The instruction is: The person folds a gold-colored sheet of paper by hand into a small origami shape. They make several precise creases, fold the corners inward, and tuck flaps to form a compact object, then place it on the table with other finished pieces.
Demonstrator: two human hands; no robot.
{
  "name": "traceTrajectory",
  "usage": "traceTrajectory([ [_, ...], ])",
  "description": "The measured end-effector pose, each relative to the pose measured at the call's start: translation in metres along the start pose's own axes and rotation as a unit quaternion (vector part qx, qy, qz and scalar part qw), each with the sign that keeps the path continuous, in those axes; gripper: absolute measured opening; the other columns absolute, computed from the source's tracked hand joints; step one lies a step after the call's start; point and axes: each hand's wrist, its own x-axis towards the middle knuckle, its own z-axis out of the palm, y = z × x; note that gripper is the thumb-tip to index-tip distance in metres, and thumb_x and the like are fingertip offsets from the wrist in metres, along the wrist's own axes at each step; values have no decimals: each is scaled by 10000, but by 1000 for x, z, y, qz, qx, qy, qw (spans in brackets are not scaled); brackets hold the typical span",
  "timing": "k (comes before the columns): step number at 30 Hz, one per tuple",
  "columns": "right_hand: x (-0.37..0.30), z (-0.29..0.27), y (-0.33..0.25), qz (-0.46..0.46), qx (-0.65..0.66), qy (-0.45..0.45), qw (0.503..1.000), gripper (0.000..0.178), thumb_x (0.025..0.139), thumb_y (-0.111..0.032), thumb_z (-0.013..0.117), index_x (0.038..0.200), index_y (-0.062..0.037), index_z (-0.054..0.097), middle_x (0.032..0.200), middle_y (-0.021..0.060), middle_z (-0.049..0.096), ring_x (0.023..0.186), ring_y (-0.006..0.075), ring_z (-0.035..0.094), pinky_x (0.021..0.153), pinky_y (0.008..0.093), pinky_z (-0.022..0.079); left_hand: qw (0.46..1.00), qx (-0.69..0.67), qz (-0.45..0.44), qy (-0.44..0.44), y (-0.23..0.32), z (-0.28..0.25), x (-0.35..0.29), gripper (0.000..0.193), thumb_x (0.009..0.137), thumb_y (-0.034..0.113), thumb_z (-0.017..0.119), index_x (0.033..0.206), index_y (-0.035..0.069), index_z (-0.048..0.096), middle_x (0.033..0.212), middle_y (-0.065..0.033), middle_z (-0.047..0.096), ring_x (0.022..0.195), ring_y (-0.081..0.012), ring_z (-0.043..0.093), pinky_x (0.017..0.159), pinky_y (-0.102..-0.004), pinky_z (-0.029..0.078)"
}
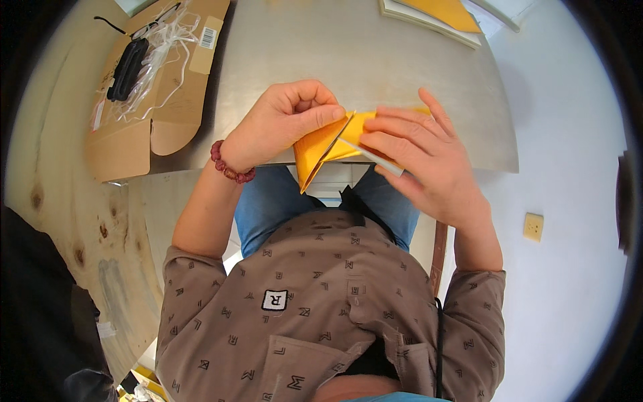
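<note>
A yellow paper envelope (pixel 313 149) is held over the near edge of the metal table, in front of my lap. My left hand (pixel 288 120) pinches its upper edge between thumb and bent fingers. A dark, slit-like opening runs slantwise down the envelope from that pinch. My right hand (pixel 425 157) is over the envelope's right part, its fingers stretched out and slightly blurred, the little finger raised. Between its thumb and fingers shows a pale greyish-white strip or flap (pixel 375 158). The right hand covers much of that side of the envelope.
On the left, a flattened cardboard box (pixel 177 124) bears a black case (pixel 127 69), eyeglasses (pixel 144 30) and tangled clear strips (pixel 171 50). A white stack (pixel 429 23) topped by a yellow sheet (pixel 449 12) lies at the far right. A wall socket (pixel 533 227) is at right.
</note>
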Motion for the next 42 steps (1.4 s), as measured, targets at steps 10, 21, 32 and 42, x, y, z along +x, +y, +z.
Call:
traceTrajectory([
  [10, 1, 4, 9, 110, 161, 65, 979, 95, 942, -80, 713, 1037, -68, 718, 942, 105, 741, 855, 322, 711, 798, 399, 570, 992, -56, -19, -111, 1, 0, -11, 261, 969, 67, 776, 1197, 6, 663, 1036, -26, 747, 920, -46, 683, 822, -202, 555],
  [21, 4, 4, 4, 160, 188, 83, 966, 101, 931, -94, 724, 1021, -52, 712, 907, 102, 724, 794, 296, 685, 747, 372, 548, 995, 87, -16, -48, 7, 12, -15, 380, 915, -15, 787, 1260, 13, 632, 964, -10, 730, 904, -39, 650, 823, -215, 521],
  [32, 5, 1, 9, 121, 229, -34, 965, 235, 900, -51, 763, 1132, -18, 745, 1063, 113, 751, 949, 233, 706, 847, 341, 555, 953, 282, 113, 14, 22, 25, -20, 278, 888, -35, 739, 1144, 14, 644, 906, -22, 731, 788, -44, 646, 688, -215, 546],
  [42, 6, 10, 7, 172, 327, -28, 929, 239, 894, 17, 763, 1131, 20, 729, 1046, 92, 744, 947, 177, 718, 850, 292, 581, 985, 136, 105, 9, 20, 21, -28, 252, 929, 55, 772, 1158, 13, 677, 941, -7, 732, 804, -48, 624, 718, -215, 504],
])
